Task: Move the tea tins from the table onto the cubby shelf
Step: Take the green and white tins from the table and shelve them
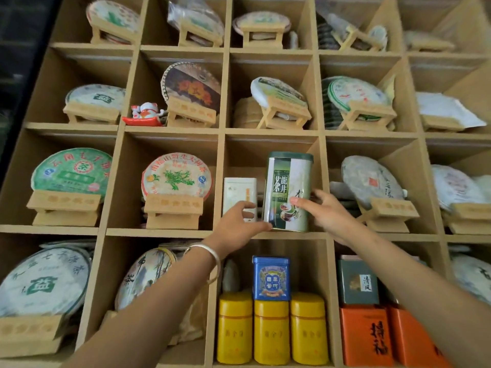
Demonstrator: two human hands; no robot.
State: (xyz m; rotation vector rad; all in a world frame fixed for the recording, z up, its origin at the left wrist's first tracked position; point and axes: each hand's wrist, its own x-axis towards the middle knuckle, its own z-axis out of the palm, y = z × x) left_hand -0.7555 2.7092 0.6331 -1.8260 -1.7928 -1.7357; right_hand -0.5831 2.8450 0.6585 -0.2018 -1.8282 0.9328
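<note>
A tall green-and-silver tea tin (288,191) stands upright at the front lip of a middle cubby of the wooden shelf (271,131). My left hand (239,227) grips its lower left corner. My right hand (322,211) holds its right side, thumb on the front face. A small white tea box (239,193) stands just left of the tin in the same cubby, partly behind my left fingers. The table is out of view.
The cubby below holds three yellow tins (271,332) with a blue tin (271,278) on top. To its right sit orange tins (365,337) and a grey-green box (358,282). Round wrapped tea cakes on wooden stands (174,205) fill the surrounding cubbies.
</note>
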